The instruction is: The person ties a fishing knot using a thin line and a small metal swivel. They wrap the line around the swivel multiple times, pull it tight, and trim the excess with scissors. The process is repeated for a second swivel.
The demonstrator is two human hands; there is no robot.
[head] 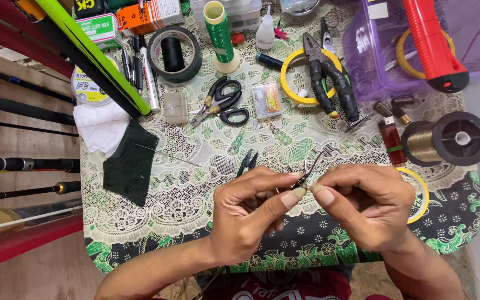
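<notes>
Item: small dark hook-like piece (306, 176), lower centre of frame, above the counter (184, 194).
Left hand (251, 214): thumb and forefinger pinched shut on its lower end.
Right hand (365, 205): fingertips closed on the same piece from the right.
Handling: a firm pinch with both hands close together seems best, points turned away from skin.
Surface: green floral cloth under lace; scissors (223, 105), pliers (329, 83), thread spool (448, 139), lighter (391, 139).
Far left: fishing rods (23, 164).
</notes>
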